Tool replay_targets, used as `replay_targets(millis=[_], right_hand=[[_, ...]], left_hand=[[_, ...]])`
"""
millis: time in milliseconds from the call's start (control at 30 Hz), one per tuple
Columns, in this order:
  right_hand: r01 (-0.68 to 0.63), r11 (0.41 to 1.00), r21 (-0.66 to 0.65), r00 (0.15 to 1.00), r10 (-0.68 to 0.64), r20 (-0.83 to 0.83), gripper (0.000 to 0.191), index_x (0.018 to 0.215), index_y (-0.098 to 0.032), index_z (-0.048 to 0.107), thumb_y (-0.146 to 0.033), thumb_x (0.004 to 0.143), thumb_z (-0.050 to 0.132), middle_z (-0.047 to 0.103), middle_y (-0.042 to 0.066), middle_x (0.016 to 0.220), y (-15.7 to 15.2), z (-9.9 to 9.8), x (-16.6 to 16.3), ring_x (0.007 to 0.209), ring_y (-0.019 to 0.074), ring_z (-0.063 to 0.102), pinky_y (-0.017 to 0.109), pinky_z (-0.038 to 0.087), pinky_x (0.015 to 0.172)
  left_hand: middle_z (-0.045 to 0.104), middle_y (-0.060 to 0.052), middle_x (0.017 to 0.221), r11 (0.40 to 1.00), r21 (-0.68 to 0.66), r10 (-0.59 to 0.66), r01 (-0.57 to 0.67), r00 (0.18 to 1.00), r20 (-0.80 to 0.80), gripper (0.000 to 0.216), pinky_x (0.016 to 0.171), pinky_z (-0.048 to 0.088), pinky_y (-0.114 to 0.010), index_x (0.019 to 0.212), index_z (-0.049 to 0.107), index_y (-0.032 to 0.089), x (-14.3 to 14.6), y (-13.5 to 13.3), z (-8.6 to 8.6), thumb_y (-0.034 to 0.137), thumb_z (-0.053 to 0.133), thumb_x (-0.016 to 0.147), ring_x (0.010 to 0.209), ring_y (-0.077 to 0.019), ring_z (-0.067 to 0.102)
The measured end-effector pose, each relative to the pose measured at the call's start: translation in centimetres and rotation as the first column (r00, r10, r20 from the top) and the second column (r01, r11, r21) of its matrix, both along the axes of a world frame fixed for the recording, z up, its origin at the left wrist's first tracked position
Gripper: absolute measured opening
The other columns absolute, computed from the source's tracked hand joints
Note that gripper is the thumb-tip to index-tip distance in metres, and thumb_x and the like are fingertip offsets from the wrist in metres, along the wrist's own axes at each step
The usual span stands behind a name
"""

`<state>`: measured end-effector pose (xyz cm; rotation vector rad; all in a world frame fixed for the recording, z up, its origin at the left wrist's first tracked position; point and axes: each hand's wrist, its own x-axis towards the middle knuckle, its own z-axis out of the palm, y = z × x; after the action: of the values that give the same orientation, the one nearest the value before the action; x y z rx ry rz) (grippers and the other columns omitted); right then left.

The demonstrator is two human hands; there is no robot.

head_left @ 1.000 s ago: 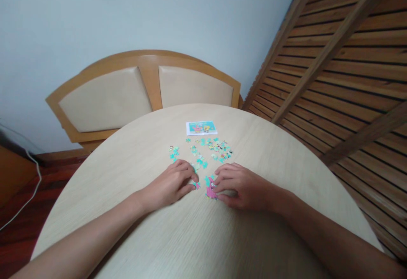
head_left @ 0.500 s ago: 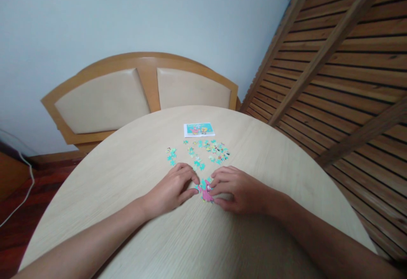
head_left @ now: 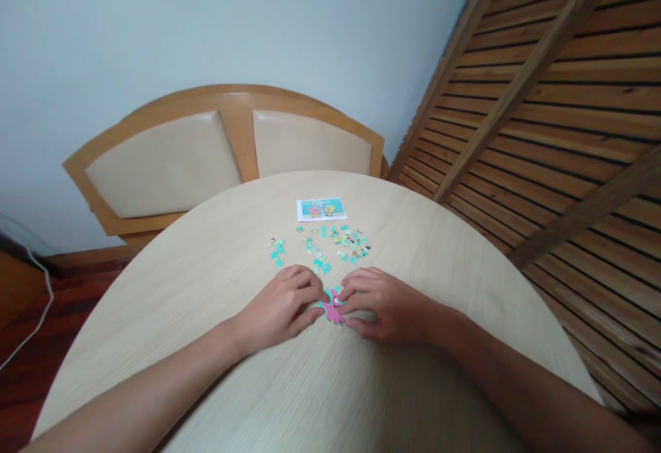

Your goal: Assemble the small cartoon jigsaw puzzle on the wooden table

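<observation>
A small joined section of jigsaw puzzle [head_left: 334, 310], pink with turquoise edges, lies flat on the table between my hands. My left hand [head_left: 286, 305] is at its left edge, thumb and forefinger bent onto a piece there. From the other side, my right hand [head_left: 385, 305] holds the section's right edge with thumb and curled fingers. The fingertips of both hands hide parts of the section's sides. Beyond them lie loose puzzle pieces: a turquoise and yellow heap [head_left: 352, 243], a middle strip [head_left: 317, 257] and a smaller cluster [head_left: 277, 251] on the left.
A picture card [head_left: 321, 209] showing pink and yellow cartoon figures lies behind the pieces on the round wooden table [head_left: 248, 398]. A padded bench back [head_left: 235, 143] stands past the far edge. Slatted wood [head_left: 558, 95] rises on the right, and a white cable [head_left: 44, 301] hangs at left.
My left hand has shifted slightly right against the pink section, and the gap between the left piece and the section has narrowed. My right hand stays at the right edge.
</observation>
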<state>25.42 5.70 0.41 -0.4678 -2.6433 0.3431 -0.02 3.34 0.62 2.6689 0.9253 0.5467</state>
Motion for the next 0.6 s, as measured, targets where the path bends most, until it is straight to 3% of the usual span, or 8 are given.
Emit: replay_targets(millis=[300, 600], right_hand=[[0.006, 1.0, -0.022, 1.0, -0.006, 0.011, 0.014, 0.098, -0.023, 0.074, -0.026, 0.089, 0.065, 0.074, 0.004, 0.103, -0.06, 0.25, 0.02, 0.1, 0.0191, 0.064, 0.037, 0.046, 0.095], [0.016, 0.998, -0.068, 0.999, -0.014, 0.03, 0.015, 0.1, -0.022, 0.074, -0.026, 0.087, 0.067, 0.073, 0.005, 0.105, 0.0, 0.14, 0.12, 0.102, 0.0204, 0.063, 0.038, 0.045, 0.095]], left_hand=[[0.067, -0.005, 0.101, 1.0, 0.006, 0.029, -0.029, 1.0, 0.0, 0.016, 0.094, 0.044, -0.04, 0.104, 0.067, 0.023, -0.14, -0.07, -0.19, 0.031, 0.055, 0.099, 0.1, -0.0222, 0.059], [0.066, -0.005, 0.108, 1.0, 0.005, -0.027, 0.027, 0.999, 0.021, 0.017, 0.094, 0.045, -0.037, 0.106, 0.069, 0.024, -0.56, 0.26, -0.35, 0.031, 0.055, 0.1, 0.104, -0.0212, 0.06]])
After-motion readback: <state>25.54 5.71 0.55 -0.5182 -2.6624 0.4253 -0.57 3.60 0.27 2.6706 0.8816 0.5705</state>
